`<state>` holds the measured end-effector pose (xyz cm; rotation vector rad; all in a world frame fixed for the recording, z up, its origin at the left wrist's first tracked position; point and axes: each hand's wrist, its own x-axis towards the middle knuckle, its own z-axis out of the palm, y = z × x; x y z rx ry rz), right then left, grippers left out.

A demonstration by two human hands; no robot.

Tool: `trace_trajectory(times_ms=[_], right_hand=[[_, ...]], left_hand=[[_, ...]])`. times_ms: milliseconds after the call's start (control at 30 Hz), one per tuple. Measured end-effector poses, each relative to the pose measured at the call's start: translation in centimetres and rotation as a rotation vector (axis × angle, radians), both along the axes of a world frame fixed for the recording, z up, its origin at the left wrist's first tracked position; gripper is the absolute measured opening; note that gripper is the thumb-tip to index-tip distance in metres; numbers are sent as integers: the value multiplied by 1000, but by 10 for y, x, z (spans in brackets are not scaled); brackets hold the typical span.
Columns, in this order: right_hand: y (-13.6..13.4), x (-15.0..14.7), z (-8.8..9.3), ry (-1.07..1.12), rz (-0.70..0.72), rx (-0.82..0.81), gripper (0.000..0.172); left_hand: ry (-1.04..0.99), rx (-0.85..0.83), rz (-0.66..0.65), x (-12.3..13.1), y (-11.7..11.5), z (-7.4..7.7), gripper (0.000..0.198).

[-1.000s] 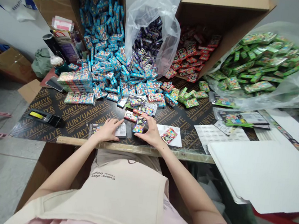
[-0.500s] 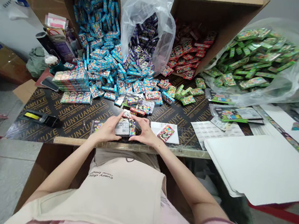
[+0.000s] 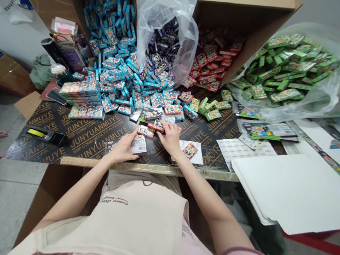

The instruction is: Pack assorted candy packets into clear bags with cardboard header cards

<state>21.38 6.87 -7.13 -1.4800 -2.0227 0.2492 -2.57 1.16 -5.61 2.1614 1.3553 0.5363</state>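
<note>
My left hand (image 3: 123,148) lies on a clear plastic packet with a white barcode label (image 3: 139,145) near the table's front edge, fingers curled onto it. My right hand (image 3: 169,137) reaches forward to a small cluster of loose colourful little boxes (image 3: 155,121), with its fingertips on one of them. Whether it grips a box is hidden by the fingers. A red little box (image 3: 145,131) lies between the two hands. To the right of my right hand, one more small colourful box (image 3: 190,151) rests on a white sheet.
Behind lie heaps of small boxes: blue (image 3: 117,50) spilling from a carton, purple (image 3: 164,48) in a clear bag, red (image 3: 215,58) in a carton, green (image 3: 288,71) in a bag. Stacked filled packets (image 3: 80,89) and a black tool (image 3: 43,134) sit left; white boards (image 3: 295,188) right.
My right hand brought a small purple box to the packet under my left hand, then moved away forward to the loose boxes. My left hand stayed on the packet.
</note>
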Motion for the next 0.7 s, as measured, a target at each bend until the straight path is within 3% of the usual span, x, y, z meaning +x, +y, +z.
trace_trajectory(times_ms=[100,167,267,333,400,533,600,700], right_hand=[[14,7,-1,29,-2,-59,21],[12,4,1,255,-34,-118,24],[-7,-9,6,703,14,-333,36],[-22,-18,10,836,81,-456,41],[-34,-21,16,779,145,-412,47],[-38,-11,30,506,403,-165,86],[-35,-5,34,428,513,-128,82],[-34,-2,35,390,547,-91,77]], left_hand=[[-2,-41,28,4,1,-8,106],[-103,-46,148,10,5,-9,89],[-483,-141,426,25,12,-3,55],[-782,-321,532,34,17,5,45],[-957,-487,558,40,20,14,44],[-933,-567,483,42,17,25,42],[-898,-567,428,42,14,26,41],[-900,-594,405,40,12,25,38]])
